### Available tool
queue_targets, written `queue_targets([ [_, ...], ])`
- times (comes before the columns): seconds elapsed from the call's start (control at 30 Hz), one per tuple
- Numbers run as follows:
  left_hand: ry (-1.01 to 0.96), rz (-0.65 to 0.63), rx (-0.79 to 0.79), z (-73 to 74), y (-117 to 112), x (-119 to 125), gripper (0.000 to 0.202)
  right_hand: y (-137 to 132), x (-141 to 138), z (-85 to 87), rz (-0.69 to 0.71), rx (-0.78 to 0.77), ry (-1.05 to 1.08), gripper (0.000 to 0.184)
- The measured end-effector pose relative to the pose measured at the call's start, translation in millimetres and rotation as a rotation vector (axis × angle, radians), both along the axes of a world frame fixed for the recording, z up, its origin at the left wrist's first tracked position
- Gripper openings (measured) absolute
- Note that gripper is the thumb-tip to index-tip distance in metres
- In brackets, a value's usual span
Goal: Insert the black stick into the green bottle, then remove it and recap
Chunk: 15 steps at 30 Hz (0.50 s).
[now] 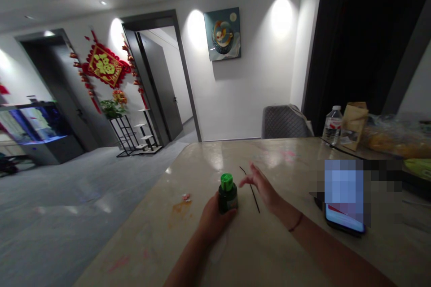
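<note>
A small dark green bottle with a bright green cap stands upright on the table. My left hand is wrapped round its lower part from the left and front. To the right of the bottle, my right hand hovers with its fingers apart and holds nothing. Its fingertips point at the bottle but do not touch it. Below and beside this hand, a thin black stick, slightly bent at its far end, lies on the tabletop, partly hidden by the hand.
The pale glossy table has an orange stain left of the bottle. At right lies a phone, partly blurred out. Farther back stand a water bottle, a paper bag and plastic-wrapped food. A grey chair is behind the table.
</note>
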<state>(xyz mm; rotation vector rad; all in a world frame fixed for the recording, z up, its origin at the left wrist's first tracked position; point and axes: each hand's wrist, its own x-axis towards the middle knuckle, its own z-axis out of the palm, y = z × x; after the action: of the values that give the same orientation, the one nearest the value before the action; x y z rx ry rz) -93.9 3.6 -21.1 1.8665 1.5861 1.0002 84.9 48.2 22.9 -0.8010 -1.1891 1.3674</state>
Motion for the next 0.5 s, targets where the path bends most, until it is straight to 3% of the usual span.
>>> queue_targets([
  [0.1,-0.001,0.014,-0.003,-2.9,2.2,-1.7,0.054,4.6,2.0,-1.6,-0.139,-0.018,0.053,0.06],
  [0.3,0.048,0.003,0.026,-2.8,2.2,-1.7,0.055,1.0,-1.9,-5.4,0.106,0.028,0.009,0.058],
  [0.4,0.107,0.003,0.027,-2.5,2.0,-1.3,0.054,8.1,2.9,-6.2,-0.084,0.09,-0.186,0.049],
  [0.5,0.226,0.037,0.044,-3.0,2.8,-0.7,0.052,19.0,19.1,-8.5,-0.318,0.077,-0.605,0.033],
])
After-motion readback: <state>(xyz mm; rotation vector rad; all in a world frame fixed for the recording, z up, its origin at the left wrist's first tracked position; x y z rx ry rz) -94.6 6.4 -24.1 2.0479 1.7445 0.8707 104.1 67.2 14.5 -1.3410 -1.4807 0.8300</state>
